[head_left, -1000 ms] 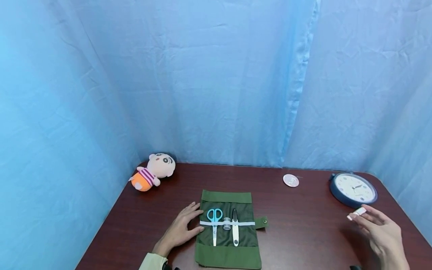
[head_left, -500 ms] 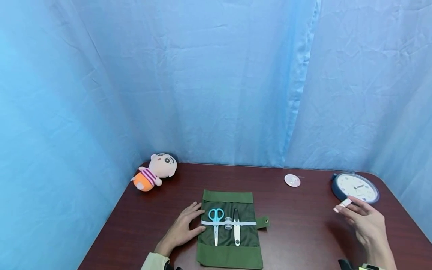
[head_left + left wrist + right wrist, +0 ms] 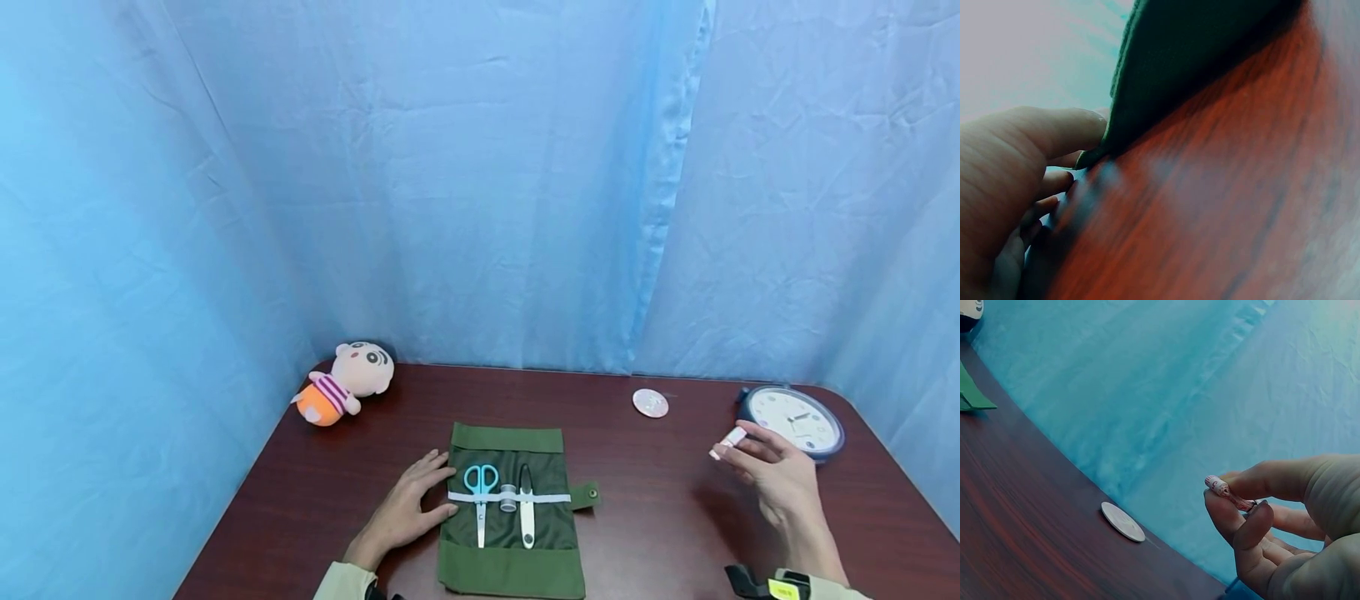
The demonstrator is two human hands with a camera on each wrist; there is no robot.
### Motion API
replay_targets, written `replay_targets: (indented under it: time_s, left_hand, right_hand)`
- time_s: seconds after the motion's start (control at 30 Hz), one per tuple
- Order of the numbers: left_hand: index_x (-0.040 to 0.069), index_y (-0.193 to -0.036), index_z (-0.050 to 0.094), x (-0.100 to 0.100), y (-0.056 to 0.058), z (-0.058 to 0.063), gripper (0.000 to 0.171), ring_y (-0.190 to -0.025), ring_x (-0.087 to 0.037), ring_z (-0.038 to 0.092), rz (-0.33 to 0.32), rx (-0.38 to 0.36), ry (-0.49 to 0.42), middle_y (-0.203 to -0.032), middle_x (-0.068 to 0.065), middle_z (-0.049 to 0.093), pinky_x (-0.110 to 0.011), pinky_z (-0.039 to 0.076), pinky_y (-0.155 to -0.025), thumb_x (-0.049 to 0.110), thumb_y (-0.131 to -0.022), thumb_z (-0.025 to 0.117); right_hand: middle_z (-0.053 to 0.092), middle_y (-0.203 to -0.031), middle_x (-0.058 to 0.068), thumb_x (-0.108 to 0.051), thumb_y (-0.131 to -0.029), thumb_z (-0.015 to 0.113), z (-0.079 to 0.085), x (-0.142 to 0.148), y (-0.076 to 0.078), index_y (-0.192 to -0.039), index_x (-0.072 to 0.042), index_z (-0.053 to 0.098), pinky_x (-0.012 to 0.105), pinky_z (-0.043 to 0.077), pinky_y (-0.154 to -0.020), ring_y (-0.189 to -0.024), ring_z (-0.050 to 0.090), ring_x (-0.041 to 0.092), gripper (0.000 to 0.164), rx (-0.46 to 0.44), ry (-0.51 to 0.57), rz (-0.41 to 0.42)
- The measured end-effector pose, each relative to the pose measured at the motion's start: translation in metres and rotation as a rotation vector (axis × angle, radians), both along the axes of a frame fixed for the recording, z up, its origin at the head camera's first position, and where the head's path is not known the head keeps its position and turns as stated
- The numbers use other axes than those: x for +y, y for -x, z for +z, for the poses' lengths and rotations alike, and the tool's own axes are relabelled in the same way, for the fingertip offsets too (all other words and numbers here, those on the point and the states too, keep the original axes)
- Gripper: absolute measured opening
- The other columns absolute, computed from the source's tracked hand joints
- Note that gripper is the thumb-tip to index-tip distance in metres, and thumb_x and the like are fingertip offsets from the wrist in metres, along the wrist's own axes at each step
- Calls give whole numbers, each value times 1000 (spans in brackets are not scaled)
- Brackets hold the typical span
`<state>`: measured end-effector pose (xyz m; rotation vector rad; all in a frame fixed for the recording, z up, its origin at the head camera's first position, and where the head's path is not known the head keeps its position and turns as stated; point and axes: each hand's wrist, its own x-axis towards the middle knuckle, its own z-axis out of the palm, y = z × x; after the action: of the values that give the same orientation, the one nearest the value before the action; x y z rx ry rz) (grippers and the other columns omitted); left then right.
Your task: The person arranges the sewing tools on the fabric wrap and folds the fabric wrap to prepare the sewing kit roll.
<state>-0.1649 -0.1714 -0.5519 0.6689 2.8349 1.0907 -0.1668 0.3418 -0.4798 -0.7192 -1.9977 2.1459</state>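
In the head view, my left hand (image 3: 411,502) rests on the table with fingertips and thumb touching the left edge of an unrolled green fabric tool pouch (image 3: 512,571). Its thumb tip meets that edge in the left wrist view. Under the pouch's white elastic band lie blue-handled scissors (image 3: 481,478), a small grey spool (image 3: 507,504) and a white tool with a black end (image 3: 527,525). At the right, my right hand (image 3: 782,482) is raised above the table. Between thumb and fingers it pinches a small white roll (image 3: 1216,485) with reddish markings.
A blue-rimmed clock (image 3: 797,417) lies behind my right hand, near the table's right corner. A round pale disc (image 3: 650,403) is near the back edge. At the back left lies a plush doll (image 3: 347,383). Blue curtains (image 3: 480,183) surround the brown table (image 3: 660,533).
My right hand has moved left with the white roll, from the right side of the table to in front of the clock. The left hand has stayed at the pouch's edge.
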Motion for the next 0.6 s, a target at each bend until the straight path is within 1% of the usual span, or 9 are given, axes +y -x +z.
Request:
replay_targets:
  time_s: [0.17, 0.4, 0.6]
  left_hand:
    - [13, -136, 63, 0, 0, -1, 52, -149, -36, 37, 0, 0, 3, -154, -10, 50, -64, 37, -113, 39, -92, 71]
    - [12, -136, 63, 0, 1, -1, 52, -148, -37, 38, -2, 20, 11, -153, -11, 51, -64, 38, -112, 40, -92, 71]
    - [12, -136, 63, 1, 0, -1, 52, -148, -38, 39, 0, 30, 10, -153, -11, 51, -64, 38, -111, 38, -92, 71]
  right_hand:
    - [63, -74, -17, 1, -76, 85, 1, -8, 4, -102, -36, 67, 22, 55, -57, -65, 66, 0, 49, 3, -3, 26]
    - [64, -77, -19, -5, -75, 87, 6, -25, 9, -111, -33, 64, 21, 55, -60, -67, 64, 1, 51, -10, -58, 65]
    - [64, -80, -19, -10, -77, 86, 10, -38, 13, -111, -34, 64, 21, 56, -62, -69, 65, 1, 47, 1, -78, 123]
